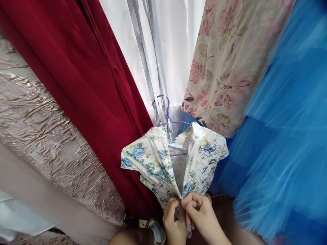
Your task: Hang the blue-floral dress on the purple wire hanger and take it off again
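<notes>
The dress [159,168] hangs near, between red cloth [76,78] at left and blue tulle [276,143] at right. The left hand [175,219] and right hand [200,211] pinch its opening's near end; a hard tug could drag it off the hanger [168,115].

white cloth backdrop [177,51], grey metal poles [158,51]

We could not tell which small part of the short-sleeved white cloth garment with blue flowers [155,163] the person's bare left hand [174,219] and bare right hand [199,210] pinched, since they covered it and hid much below. We saw the long dark-red cloth [76,78] cropped by the top edge, and the bright-blue tulle skirt [288,122] cropped and blurred at the right.
</notes>
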### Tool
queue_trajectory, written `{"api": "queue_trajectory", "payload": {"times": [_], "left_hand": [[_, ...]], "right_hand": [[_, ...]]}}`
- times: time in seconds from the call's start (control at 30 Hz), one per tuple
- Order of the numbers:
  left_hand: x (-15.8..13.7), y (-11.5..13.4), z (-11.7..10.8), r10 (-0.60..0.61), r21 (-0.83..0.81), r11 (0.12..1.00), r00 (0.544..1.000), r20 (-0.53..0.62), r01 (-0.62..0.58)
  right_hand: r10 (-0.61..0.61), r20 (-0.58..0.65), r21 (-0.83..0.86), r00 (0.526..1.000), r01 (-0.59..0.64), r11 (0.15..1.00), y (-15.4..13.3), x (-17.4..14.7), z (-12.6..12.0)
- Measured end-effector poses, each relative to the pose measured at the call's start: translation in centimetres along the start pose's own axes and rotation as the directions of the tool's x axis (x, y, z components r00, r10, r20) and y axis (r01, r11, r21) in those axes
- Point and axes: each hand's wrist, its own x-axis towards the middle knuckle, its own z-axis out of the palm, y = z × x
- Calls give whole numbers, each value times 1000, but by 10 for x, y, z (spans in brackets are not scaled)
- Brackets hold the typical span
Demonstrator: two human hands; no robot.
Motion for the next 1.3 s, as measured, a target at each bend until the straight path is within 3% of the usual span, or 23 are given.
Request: {"api": "queue_trajectory", "payload": {"times": [0.07, 0.27, 0.4, 0.53, 0.63, 0.67, 0.77, 0.83, 0.9, 0.97, 1.03, 1.13, 1.3], "left_hand": [[-4, 5, 3, -22, -21, 1000, 1000, -18, 22], [-14, 2, 8, -32, -7, 999, 999, 6, 32], [-16, -11, 12, -24, 66, 998, 999, 34, 22], [1, -9, 3, -8, 75, 997, 991, 137, -2], [44, 19, -17, 102, 123, 985, 983, 151, -121], [63, 33, -24, 165, 159, 971, 982, 88, -177], [130, 86, -39, 398, 167, 903, 917, 21, -396], [172, 118, -41, 495, 194, 841, 863, 102, -506], [204, 139, -40, 519, 211, 792, 814, 260, -572], [224, 150, -38, 533, 211, 747, 758, 375, -630], [233, 153, -37, 567, 214, 704, 718, 404, -677], [236, 158, -35, 621, 256, 667, 711, 328, -700], [250, 168, -51, 599, 310, 767, 800, -31, -562]], "right_hand": [[-14, 1, 27, 1000, 14, 1000, -29, 10, 3], [-255, -11, 65, 967, 256, 965, -131, 64, 32], [-333, -25, 115, 943, 334, 936, -165, 89, 47], [-346, -11, 114, 938, 345, 932, -165, 90, 47], [-353, -26, 86, 935, 354, 931, -160, 83, 42], [-365, -24, 70, 931, 366, 928, -159, 80, 41], [-399, -8, 19, 917, 399, 917, -161, 74, 38], [-417, 4, 1, 909, 417, 909, -165, 72, 38], [-440, 19, 0, 898, 440, 898, -169, 72, 38], [-457, 38, -6, 889, 458, 889, -170, 76, 39], [-465, 39, -28, 885, 466, 884, -169, 83, 39], [-468, -10, -77, 884, 466, 882, -155, 97, 42], [-402, -108, -195, 909, 377, 905, -92, 95, 39]]}}
